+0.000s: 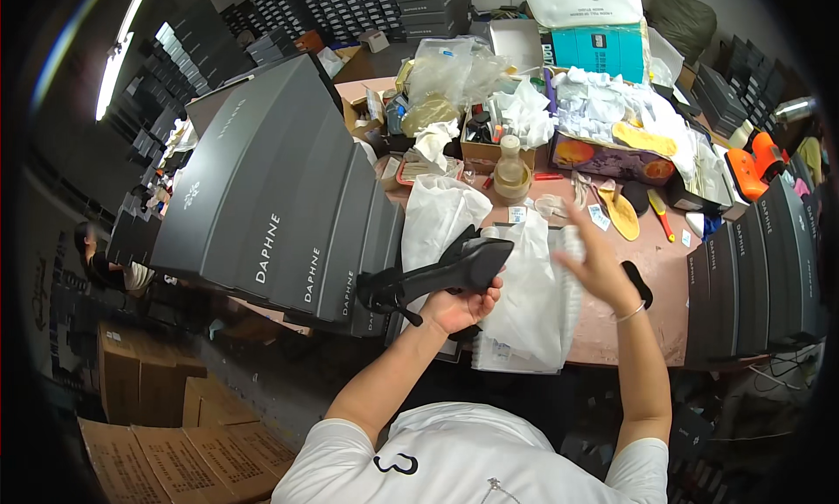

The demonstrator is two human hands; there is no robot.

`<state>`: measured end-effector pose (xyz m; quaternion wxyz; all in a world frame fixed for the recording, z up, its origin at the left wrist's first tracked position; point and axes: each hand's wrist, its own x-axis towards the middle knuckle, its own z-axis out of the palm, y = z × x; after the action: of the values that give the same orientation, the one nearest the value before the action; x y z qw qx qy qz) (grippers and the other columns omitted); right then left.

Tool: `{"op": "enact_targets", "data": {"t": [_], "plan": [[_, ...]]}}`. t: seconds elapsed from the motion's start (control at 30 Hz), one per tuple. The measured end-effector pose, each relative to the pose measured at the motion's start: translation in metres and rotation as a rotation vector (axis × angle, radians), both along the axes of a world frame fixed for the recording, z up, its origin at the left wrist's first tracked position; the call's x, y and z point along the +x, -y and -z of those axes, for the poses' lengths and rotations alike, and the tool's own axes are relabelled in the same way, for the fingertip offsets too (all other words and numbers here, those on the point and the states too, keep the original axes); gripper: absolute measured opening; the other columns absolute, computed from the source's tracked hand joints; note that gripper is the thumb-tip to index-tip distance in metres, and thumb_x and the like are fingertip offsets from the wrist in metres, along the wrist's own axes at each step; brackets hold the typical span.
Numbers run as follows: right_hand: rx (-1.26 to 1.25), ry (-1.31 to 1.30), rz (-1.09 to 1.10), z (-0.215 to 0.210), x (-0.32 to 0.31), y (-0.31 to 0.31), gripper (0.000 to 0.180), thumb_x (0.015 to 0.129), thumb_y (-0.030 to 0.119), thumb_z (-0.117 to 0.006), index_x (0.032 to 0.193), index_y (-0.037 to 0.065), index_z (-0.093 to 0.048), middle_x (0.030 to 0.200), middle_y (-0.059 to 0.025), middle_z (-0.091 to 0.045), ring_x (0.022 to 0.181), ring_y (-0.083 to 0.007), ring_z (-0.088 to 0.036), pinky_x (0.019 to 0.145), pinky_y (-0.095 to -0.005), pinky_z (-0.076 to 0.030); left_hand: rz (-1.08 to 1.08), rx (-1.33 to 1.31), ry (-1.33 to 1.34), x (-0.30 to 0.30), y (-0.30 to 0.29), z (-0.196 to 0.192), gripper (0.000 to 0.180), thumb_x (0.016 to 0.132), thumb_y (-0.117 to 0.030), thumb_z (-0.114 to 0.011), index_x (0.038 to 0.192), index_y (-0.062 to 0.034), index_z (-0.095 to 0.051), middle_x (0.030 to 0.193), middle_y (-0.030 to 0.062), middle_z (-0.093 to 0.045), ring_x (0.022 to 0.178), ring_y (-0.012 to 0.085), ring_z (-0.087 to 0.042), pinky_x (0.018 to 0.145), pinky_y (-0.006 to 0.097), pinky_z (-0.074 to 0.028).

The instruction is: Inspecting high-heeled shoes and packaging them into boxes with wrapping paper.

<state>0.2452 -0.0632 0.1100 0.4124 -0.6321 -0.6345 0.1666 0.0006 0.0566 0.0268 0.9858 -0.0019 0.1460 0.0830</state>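
Note:
My left hand grips a black high-heeled shoe, held on its side above the table edge with the toe to the right and the heel to the left. My right hand is raised with fingers spread, empty, just above white fabric bags lying on the pinkish table. Another white bag lies behind the shoe. A small black piece rests on the table right of my right wrist.
Tall stacks of dark grey shoe boxes stand at left and right. Yellow insoles, a plastic bottle, a cluttered cardboard box, white paper and plastic bags fill the table's back. Brown cartons sit lower left. A person sits far left.

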Motion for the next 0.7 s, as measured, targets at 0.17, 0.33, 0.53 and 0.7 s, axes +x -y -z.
{"op": "enact_targets", "data": {"t": [0.17, 0.33, 0.53, 0.7], "plan": [[-0.114, 0.173, -0.437, -0.038, -0.067, -0.010, 0.085, 0.065, 0.018, -0.080, 0.138, 0.005, -0.040, 0.118, -0.0174, -0.056, 0.109, -0.0344, -0.054, 0.096, -0.0438, -0.040, 0.262, 0.286, -0.159, 0.001, 0.027, -0.014, 0.048, 0.093, -0.050, -0.045, 0.111, -0.0075, -0.059, 0.097, 0.0115, -0.065, 0.084, 0.0231, -0.064, 0.075, 0.038, -0.055], [-0.212, -0.303, -0.263, -0.007, -0.062, 0.033, 0.048, 0.066, 0.024, -0.084, 0.102, 0.000, -0.063, 0.087, -0.0125, -0.063, 0.079, -0.0203, -0.062, 0.074, -0.0304, -0.048, 0.440, 1.255, -0.473, -0.037, 0.015, -0.018, 0.030, 0.090, -0.020, -0.058, 0.117, -0.0060, -0.058, 0.099, 0.0120, -0.066, 0.088, 0.0266, -0.065, 0.080, 0.039, -0.052], [-0.187, -1.145, -0.044, 0.049, -0.074, 0.081, 0.048, 0.079, 0.012, -0.076, 0.121, -0.002, -0.054, 0.101, -0.0005, -0.062, 0.090, -0.0089, -0.058, 0.082, -0.0251, -0.048, 0.320, 2.680, -0.719, -0.064, -0.012, 0.041, 0.053, 0.070, 0.006, -0.064, 0.119, -0.0115, -0.061, 0.133, 0.0142, -0.047, 0.133, 0.0376, -0.033, 0.109, 0.051, -0.029], [-0.195, -1.262, 0.038, 0.061, -0.077, 0.095, 0.058, 0.078, 0.009, -0.075, 0.129, -0.001, -0.049, 0.108, -0.0033, -0.061, 0.096, -0.0105, -0.058, 0.089, -0.0273, -0.048, 0.359, 2.775, -0.721, -0.059, -0.019, 0.049, 0.062, 0.062, 0.008, -0.067, 0.118, -0.0194, -0.065, 0.142, 0.0099, -0.039, 0.140, 0.0345, -0.021, 0.111, 0.063, -0.014]]}}
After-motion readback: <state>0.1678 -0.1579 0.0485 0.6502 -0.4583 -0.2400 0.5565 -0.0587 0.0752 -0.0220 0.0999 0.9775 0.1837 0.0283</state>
